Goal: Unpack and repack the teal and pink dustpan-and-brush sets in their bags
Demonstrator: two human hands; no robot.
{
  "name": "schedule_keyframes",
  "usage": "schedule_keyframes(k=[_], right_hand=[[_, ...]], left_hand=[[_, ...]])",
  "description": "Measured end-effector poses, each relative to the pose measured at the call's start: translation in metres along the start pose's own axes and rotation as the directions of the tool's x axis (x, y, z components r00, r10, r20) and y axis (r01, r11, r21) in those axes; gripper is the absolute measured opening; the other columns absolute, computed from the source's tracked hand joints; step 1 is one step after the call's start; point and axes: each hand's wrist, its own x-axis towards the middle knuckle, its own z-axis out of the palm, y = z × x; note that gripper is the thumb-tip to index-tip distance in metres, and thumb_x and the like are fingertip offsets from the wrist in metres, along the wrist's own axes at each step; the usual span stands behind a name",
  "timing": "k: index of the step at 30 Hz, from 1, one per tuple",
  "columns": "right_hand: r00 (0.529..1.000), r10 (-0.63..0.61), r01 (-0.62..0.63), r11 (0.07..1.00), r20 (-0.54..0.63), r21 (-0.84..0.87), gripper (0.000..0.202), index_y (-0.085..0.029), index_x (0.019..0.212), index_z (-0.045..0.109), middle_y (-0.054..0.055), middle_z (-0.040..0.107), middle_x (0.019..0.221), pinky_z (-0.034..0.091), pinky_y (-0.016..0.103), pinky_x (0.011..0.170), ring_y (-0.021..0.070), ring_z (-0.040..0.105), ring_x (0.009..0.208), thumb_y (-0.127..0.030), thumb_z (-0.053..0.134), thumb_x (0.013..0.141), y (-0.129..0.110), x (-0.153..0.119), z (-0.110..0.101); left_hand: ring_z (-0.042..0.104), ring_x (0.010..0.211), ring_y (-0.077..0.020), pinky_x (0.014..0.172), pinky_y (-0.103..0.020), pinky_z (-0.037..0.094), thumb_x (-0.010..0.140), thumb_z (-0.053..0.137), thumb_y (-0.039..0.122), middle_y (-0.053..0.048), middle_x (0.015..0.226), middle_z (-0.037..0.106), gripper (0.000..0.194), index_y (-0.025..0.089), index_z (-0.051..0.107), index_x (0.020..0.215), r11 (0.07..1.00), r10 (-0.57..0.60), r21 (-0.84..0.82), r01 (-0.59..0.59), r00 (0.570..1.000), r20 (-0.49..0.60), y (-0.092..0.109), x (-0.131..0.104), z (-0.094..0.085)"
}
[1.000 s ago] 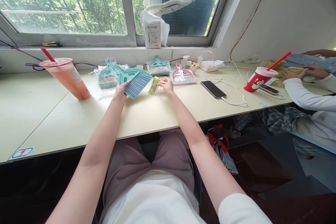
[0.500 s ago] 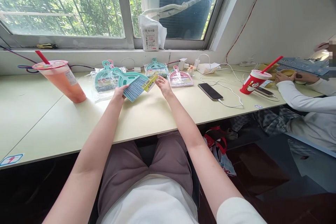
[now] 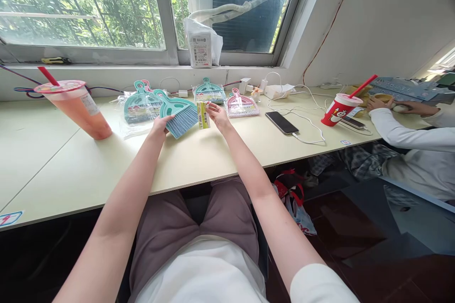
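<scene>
My left hand (image 3: 162,124) is closed on the near edge of a teal dustpan and brush set (image 3: 180,117), held tilted above the table with its grey-blue bristles showing. In my right hand (image 3: 217,114) a yellow printed label card (image 3: 204,115) is pinched by its upper corner, upright beside the set's right edge. Whether the card touches the set I cannot tell. Behind them lie a wrapped teal set (image 3: 140,106) on the left, another wrapped teal set (image 3: 209,90) farther back, and a wrapped pink set (image 3: 243,104) to the right.
A large cup of orange drink (image 3: 80,111) stands left on the table (image 3: 88,165). To the right are a phone (image 3: 282,123) on a white cable and a red cup (image 3: 340,110) with a straw. Another person's hands (image 3: 378,102) hold a yellow object at far right.
The label card has swung from slanting across the brush's corner to hanging upright, slightly apart from the bristles. My left hand keeps its hold on the set. The whole view has shifted slightly.
</scene>
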Motion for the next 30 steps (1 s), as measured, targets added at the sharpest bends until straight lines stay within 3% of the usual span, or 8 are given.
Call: schedule_keyframes(k=[5, 14, 18, 22, 25, 27, 30], right_hand=[[1.000, 0.002, -0.002, 0.999, -0.013, -0.051, 0.055, -0.021, 0.121, 0.059, 0.004, 0.070, 0.106, 0.050, 0.033, 0.100, 0.0176, 0.064, 0.109, -0.016, 0.081, 0.071, -0.001, -0.001, -0.001], [1.000, 0.006, -0.002, 0.979, 0.021, -0.204, 0.058, -0.028, 0.128, 0.055, 0.004, 0.069, 0.120, 0.042, 0.044, 0.105, 0.0208, 0.062, 0.114, -0.019, 0.077, 0.075, -0.008, -0.008, -0.001], [1.000, -0.023, 0.024, 0.975, 0.006, -0.220, 0.049, -0.025, 0.123, 0.057, 0.005, 0.071, 0.114, 0.044, 0.044, 0.103, 0.0205, 0.064, 0.110, -0.022, 0.076, 0.078, -0.008, -0.010, 0.002], [0.995, -0.086, 0.098, 0.949, 0.052, -0.298, 0.022, -0.019, 0.106, 0.065, 0.007, 0.072, 0.108, 0.052, 0.035, 0.093, 0.0191, 0.068, 0.100, -0.021, 0.068, 0.084, -0.006, -0.005, 0.012], [0.977, -0.104, 0.188, 0.837, 0.188, -0.514, 0.013, -0.018, 0.096, 0.070, 0.006, 0.074, 0.102, 0.053, 0.030, 0.088, 0.0176, 0.069, 0.096, -0.018, 0.061, 0.088, -0.006, 0.004, 0.025], [0.943, -0.067, 0.280, 0.686, 0.325, -0.672, 0.015, -0.020, 0.093, 0.073, 0.003, 0.075, 0.099, 0.051, 0.029, 0.088, 0.0172, 0.068, 0.097, -0.015, 0.060, 0.088, -0.011, 0.010, 0.034], [0.857, 0.069, 0.443, 0.408, 0.510, -0.798, 0.016, -0.023, 0.090, 0.077, 0.000, 0.076, 0.098, 0.048, 0.028, 0.091, 0.0177, 0.067, 0.100, -0.014, 0.064, 0.087, -0.019, 0.017, 0.047]], left_hand=[[0.065, 0.075, -0.0154, 0.065, -0.025, 0.055, 0.066, 0.073, 0.009, -0.006, 0.088, 0.067, 0.032, 0.016, 0.065, 0.096, 1.000, 0.001, 0.006, -0.001, 1.000, 0.012, 0.000, 0.000, 0.000], [0.065, 0.074, -0.0157, 0.065, -0.025, 0.054, 0.064, 0.074, 0.011, -0.006, 0.089, 0.067, 0.034, 0.016, 0.065, 0.096, 0.998, 0.000, 0.057, -0.002, 1.000, 0.029, 0.002, -0.007, 0.003], [0.065, 0.073, -0.0152, 0.063, -0.024, 0.054, 0.064, 0.074, 0.011, -0.006, 0.091, 0.068, 0.035, 0.017, 0.065, 0.097, 0.998, 0.003, 0.064, -0.006, 0.999, 0.041, 0.002, -0.007, 0.002], [0.065, 0.071, -0.0143, 0.058, -0.021, 0.053, 0.064, 0.074, 0.012, -0.005, 0.091, 0.069, 0.035, 0.018, 0.065, 0.097, 0.998, 0.006, 0.064, -0.009, 0.999, 0.040, 0.001, -0.009, 0.003], [0.066, 0.067, -0.0159, 0.056, -0.023, 0.055, 0.064, 0.075, 0.014, -0.006, 0.088, 0.070, 0.035, 0.017, 0.066, 0.098, 0.997, -0.040, 0.062, 0.038, 0.999, 0.037, 0.000, -0.012, 0.005], [0.068, 0.067, -0.0181, 0.059, -0.027, 0.057, 0.065, 0.075, 0.016, -0.007, 0.086, 0.071, 0.033, 0.015, 0.067, 0.097, 0.998, -0.048, 0.035, 0.046, 0.997, 0.064, -0.002, -0.014, 0.007], [0.070, 0.071, -0.0211, 0.065, -0.030, 0.060, 0.068, 0.076, 0.024, -0.009, 0.087, 0.073, 0.033, 0.013, 0.068, 0.098, 1.000, -0.012, 0.013, 0.011, 0.991, 0.132, -0.004, -0.014, 0.006]])
